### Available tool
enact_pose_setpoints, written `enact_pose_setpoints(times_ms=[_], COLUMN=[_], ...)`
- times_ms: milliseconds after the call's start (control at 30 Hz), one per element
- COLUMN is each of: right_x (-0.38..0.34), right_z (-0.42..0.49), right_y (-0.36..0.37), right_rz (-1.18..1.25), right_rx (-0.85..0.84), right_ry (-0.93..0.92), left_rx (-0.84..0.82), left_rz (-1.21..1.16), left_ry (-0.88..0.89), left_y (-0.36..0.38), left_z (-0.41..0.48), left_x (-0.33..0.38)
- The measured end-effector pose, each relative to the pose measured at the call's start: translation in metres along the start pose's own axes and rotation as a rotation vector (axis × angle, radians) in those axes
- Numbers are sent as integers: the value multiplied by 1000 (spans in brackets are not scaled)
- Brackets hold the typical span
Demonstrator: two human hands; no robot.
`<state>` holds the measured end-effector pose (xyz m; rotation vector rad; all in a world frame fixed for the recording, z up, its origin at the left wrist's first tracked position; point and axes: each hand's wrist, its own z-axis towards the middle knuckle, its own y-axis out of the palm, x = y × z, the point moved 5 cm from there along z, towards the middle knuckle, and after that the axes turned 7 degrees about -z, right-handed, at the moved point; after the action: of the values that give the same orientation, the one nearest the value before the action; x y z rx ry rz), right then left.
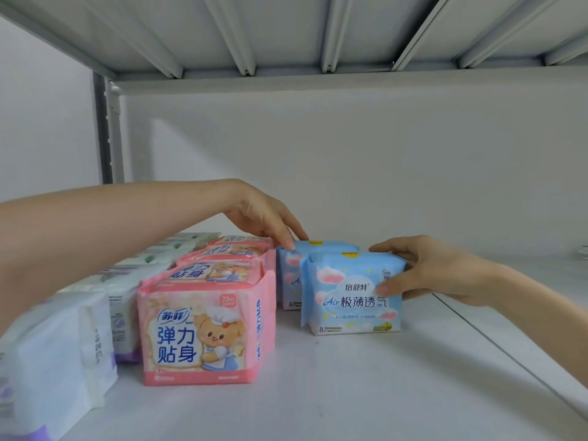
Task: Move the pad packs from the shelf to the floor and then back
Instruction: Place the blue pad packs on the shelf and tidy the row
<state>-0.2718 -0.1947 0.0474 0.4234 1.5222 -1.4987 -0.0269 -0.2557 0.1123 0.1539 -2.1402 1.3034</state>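
Presently, blue count is two, both upright on the shelf, one behind the other. Front blue pack: right hand grips its right end, thumb on the face, fingers over the top. Rear blue pack: straight fingertips of left hand touch its top left corner. Pink packs: three, in a row just left. White-and-purple packs: further left, count unclear.

A white wall is seen behind, plain, with a faint shadow cast across its left part. Overhead, the grey underside of an upper board is shown, stiffened by raised ribs run front to back. A grey perforated upright is set at the left rear corner. At the right edge a small pale object is cut off, too blurred to be identified
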Motion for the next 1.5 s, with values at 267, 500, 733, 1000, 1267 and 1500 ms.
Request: enact_pose_setpoints(times_ms=[267,500,733,1000,1267,1500], right_x=[-13,-17,-17,-16,-18,-27], right_z=[7,11,14,14,13,5], right_y=[26,35,39,39,38,35], right_rz=[91,93,82,59,-79,-354], right_rx=[-3,48,99,122,163,261], right_ry=[17,20,12,0,-5,-65], left_rx=[-44,-11,0,57,220,364], left_rz=[176,202,228,258,311,324], left_ry=[-14,-20,-38,-28,-54,-35], left_y=[18,16,15,17,15,24], left_z=[-13,-20,-22,-27,-40,-59], left_x=[14,13,11,12,16,27])
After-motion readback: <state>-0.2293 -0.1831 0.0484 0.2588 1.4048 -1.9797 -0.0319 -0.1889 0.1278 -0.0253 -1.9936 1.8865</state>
